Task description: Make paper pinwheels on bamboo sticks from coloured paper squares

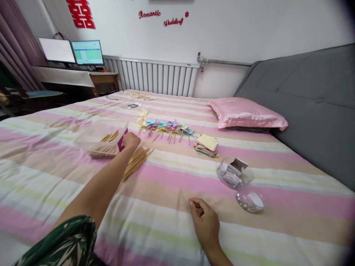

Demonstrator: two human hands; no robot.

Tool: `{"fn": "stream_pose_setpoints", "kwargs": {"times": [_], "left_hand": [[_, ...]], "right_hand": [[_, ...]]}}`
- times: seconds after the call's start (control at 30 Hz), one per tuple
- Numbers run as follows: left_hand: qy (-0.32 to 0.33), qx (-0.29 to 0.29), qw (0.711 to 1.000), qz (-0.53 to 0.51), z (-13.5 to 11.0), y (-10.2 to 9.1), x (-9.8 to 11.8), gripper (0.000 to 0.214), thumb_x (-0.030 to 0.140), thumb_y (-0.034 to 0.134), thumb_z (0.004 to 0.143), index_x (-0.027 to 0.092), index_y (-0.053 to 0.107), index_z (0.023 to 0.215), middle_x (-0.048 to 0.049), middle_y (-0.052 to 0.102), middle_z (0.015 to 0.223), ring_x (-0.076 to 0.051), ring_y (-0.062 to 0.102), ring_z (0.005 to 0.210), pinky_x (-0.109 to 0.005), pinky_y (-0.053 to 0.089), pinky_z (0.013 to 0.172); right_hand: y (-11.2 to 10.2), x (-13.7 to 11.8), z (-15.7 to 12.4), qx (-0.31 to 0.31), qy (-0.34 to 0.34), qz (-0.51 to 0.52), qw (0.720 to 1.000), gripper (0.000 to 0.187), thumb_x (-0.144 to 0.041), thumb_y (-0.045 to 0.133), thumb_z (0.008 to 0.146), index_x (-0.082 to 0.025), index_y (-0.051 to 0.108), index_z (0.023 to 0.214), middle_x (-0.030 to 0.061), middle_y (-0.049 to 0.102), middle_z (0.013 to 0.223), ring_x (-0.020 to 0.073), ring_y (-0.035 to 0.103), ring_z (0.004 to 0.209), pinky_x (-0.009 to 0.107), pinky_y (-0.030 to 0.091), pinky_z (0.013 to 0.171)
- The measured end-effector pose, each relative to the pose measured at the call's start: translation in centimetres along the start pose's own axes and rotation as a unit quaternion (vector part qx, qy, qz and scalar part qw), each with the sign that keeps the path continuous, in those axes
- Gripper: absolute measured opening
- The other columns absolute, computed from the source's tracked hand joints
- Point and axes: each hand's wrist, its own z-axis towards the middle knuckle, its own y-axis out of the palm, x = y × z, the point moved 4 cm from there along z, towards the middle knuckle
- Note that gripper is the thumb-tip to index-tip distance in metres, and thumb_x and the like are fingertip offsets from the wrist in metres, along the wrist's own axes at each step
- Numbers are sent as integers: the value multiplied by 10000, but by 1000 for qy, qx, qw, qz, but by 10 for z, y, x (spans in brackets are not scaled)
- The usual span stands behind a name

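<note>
My left hand [130, 140] reaches far forward over the striped bed and is closed on the edge of a clear plastic bag of wooden sticks [107, 142] with a magenta label. Loose wooden sticks [137, 159] lie just beside that hand. My right hand [204, 221] rests near me on the bedsheet, fingers curled in loosely, nothing visible in it. Beyond the sticks lies a row of finished paper pinwheels [166, 127], and to their right a stack of coloured paper squares [206, 145].
A clear plastic jar [234, 173] lies on its side with its lid [250, 201] next to it. A pink pillow [246, 113] lies against the grey headboard [313, 103]. At the far left stands a desk with two monitors [72, 51]; a radiator [155, 77] lines the wall.
</note>
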Motion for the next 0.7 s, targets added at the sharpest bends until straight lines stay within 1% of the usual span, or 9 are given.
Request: {"fn": "stream_pose_setpoints", "kwargs": {"times": [0.07, 0.1, 0.2, 0.33, 0.43, 0.5, 0.6, 0.7], "left_hand": [[-21, 30, 998, 41, 15, 9, 6, 259, 73, 658, 642, -15, 643, 886, -302, 645, 909, -391, 607, 938, -410, 458, 678], [-27, 42, 997, 60, 22, 13, 8, 268, 50, 642, 655, -27, 636, 911, -314, 639, 932, -391, 608, 946, -409, 462, 672], [-33, 53, 993, 103, 40, 27, 10, 241, 5, 594, 698, -38, 629, 932, -313, 638, 955, -373, 618, 950, -397, 476, 675], [-44, 43, 987, 147, 58, 44, 1, 194, 27, 537, 792, -21, 623, 959, -259, 637, 1012, -326, 610, 988, -386, 490, 733], [-75, 30, 982, 173, 68, 55, -10, 217, 178, 538, 862, 69, 600, 1038, -145, 626, 1064, -240, 607, 972, -386, 506, 778], [-97, 18, 978, 184, 73, 60, -17, 271, 273, 540, 871, 123, 569, 1095, -94, 601, 1096, -199, 599, 947, -395, 511, 791], [-114, 6, 975, 193, 80, 65, -23, 313, 305, 537, 871, 141, 543, 1138, -91, 578, 1125, -199, 590, 948, -402, 509, 791], [-114, 1, 973, 200, 85, 67, -23, 312, 310, 537, 870, 145, 546, 1135, -90, 577, 1126, -204, 587, 956, -405, 509, 795]], "right_hand": [[2, 1, 0, 0, 2, -3, 1000, 304, -455, 521, 803, -205, 692, 822, 55, 670, 669, 191, 568, 535, 281, 433, 543], [3, 1, -1, 6, 5, -6, 1000, 308, -456, 510, 810, -205, 688, 822, 54, 664, 664, 189, 562, 534, 281, 433, 548], [5, 1, -1, 16, 11, -11, 1000, 323, -464, 490, 821, -205, 683, 813, 50, 644, 634, 184, 545, 523, 276, 429, 543], [8, 2, -1, 33, 9, -16, 999, 330, -472, 502, 811, -200, 687, 787, 42, 634, 615, 165, 517, 488, 261, 411, 504], [9, 3, 0, 56, 1, -9, 998, 336, -473, 510, 805, -191, 691, 770, 26, 622, 591, 141, 493, 462, 242, 397, 482], [10, 4, 0, 66, -6, -5, 998, 333, -465, 513, 806, -186, 691, 763, 13, 610, 576, 127, 477, 450, 233, 389, 479], [11, 5, 0, 67, -10, -5, 998, 310, -444, 522, 805, -186, 688, 760, 5, 606, 579, 117, 468, 448, 227, 380, 484], [12, 7, 0, 63, -8, -7, 998, 287, -429, 528, 801, -192, 685, 762, 2, 609, 593, 112, 470, 453, 223, 377, 489]]}}
